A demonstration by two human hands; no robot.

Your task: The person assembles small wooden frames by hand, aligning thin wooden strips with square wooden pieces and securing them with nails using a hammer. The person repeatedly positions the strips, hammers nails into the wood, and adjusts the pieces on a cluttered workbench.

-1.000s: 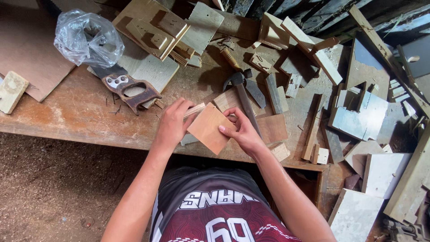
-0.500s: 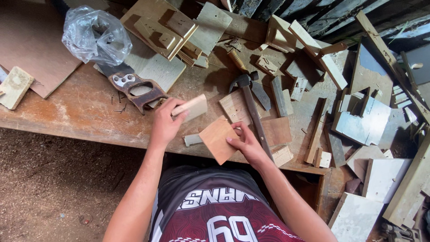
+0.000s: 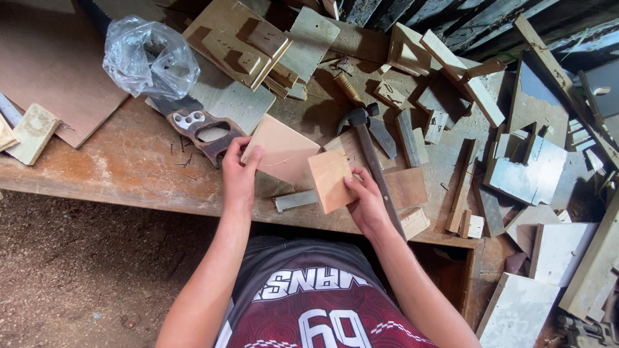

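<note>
The left hand (image 3: 240,173) grips the left edge of a flat wooden panel (image 3: 282,149), thumb on its upper face, fingers closed on it. The panel is tilted and lies at 2 o'clock from that hand. The right hand (image 3: 365,205) is closed on a smaller square board (image 3: 330,180), held at its right edge; the board lies at 10 o'clock from that hand. The two hands are apart, with both pieces between them. The board's upper left corner overlaps the panel's lower right edge; whether they touch cannot be told.

Both pieces are above the front edge of the workbench (image 3: 116,171). A hammer (image 3: 367,138) lies at 1 o'clock from the right hand, its handle passing just beside the fingers. A saw handle (image 3: 205,131) lies at 11 o'clock from the left hand. A plastic bag (image 3: 149,58) sits well beyond the saw, at 11 o'clock.
</note>
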